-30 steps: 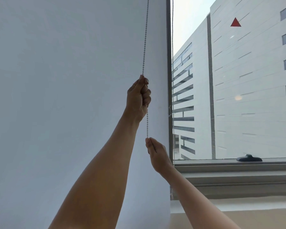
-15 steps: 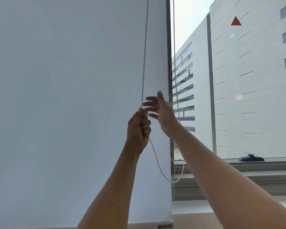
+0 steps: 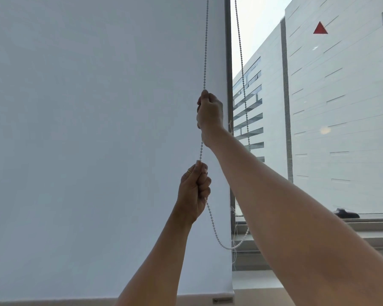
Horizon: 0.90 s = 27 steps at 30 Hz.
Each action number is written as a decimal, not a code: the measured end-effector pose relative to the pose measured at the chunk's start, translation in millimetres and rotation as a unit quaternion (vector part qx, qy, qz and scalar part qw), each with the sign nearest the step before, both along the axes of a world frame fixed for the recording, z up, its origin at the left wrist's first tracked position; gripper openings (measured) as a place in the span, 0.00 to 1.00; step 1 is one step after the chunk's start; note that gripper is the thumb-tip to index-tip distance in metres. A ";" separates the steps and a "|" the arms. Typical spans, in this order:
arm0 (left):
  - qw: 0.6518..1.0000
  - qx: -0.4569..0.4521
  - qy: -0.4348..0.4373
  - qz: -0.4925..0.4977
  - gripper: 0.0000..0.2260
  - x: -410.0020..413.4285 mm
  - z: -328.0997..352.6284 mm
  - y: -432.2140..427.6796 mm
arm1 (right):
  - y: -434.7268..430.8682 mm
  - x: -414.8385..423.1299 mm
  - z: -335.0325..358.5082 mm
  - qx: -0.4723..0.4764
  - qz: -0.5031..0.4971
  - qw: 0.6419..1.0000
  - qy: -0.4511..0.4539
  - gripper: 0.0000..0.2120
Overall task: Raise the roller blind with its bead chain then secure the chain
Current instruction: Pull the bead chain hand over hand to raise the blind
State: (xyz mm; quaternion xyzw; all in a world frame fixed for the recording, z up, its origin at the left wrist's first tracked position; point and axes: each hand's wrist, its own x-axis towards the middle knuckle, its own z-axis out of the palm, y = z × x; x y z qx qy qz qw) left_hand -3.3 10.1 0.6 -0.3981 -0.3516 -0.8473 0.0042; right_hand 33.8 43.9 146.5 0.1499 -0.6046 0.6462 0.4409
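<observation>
A white roller blind (image 3: 93,140) covers the left window pane; its bottom bar (image 3: 208,297) hangs just above the sill. The white bead chain (image 3: 205,45) runs down in front of the blind's right edge. My right hand (image 3: 209,113) is closed on this front strand, high up. My left hand (image 3: 194,191) is closed on the same strand lower down. Below my left hand the chain loops (image 3: 228,247) down and to the right, then rises as a back strand (image 3: 241,62) along the window frame.
A dark vertical window frame (image 3: 228,51) stands right of the blind. The right pane is uncovered and shows a pale building (image 3: 341,107). A grey sill (image 3: 374,228) runs along the bottom right, with a dark handle (image 3: 346,213) on it.
My right hand rose from the lower chain, went open beside my left hand, then closed on the chain above it. My left hand pulled down. The blind's bottom bar has come up into view.
</observation>
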 end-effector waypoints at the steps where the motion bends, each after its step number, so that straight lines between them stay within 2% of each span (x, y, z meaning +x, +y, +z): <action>1: 1.000 -0.004 0.001 -0.005 0.18 -1.1 -0.5 1.3 | 0.1 -1.3 -1.4 0.004 -0.038 0.999 0.017 0.19; 4: 0.999 -0.037 0.017 -0.020 0.18 -7.7 0.2 -1.1 | 2.4 -2.5 -2.8 0.016 -0.083 0.996 0.043 0.19; 7: 0.992 -0.106 0.049 -0.045 0.16 -14.2 6.4 -11.3 | 8.6 -2.3 -4.1 0.037 -0.097 0.993 0.061 0.19; 11: 0.979 -0.195 0.035 -0.044 0.21 -16.5 31.5 -23.0 | 13.2 0.6 -7.2 0.065 -0.106 0.989 0.084 0.20; 13: 0.982 -0.186 0.024 -0.007 0.23 -14.3 54.2 -25.2 | 13.6 1.4 -11.3 0.077 -0.108 0.988 0.083 0.19; 16: 0.992 -0.118 0.014 0.033 0.24 -4.8 94.0 -25.2 | 11.1 0.5 -23.7 0.080 -0.089 0.990 0.068 0.18; 20: 0.993 -0.081 0.012 0.089 0.20 8.1 135.7 -24.0 | 8.0 -1.2 -46.6 0.075 -0.035 0.995 0.052 0.12; 22: 0.990 -0.090 0.016 0.111 0.18 12.8 147.0 -22.8 | 6.2 -1.7 -55.5 0.084 -0.034 0.994 0.056 0.13; 27: 0.995 -0.073 0.013 0.071 0.15 24.5 159.6 -16.6 | 8.6 3.8 -67.8 0.103 -0.051 0.992 0.057 0.18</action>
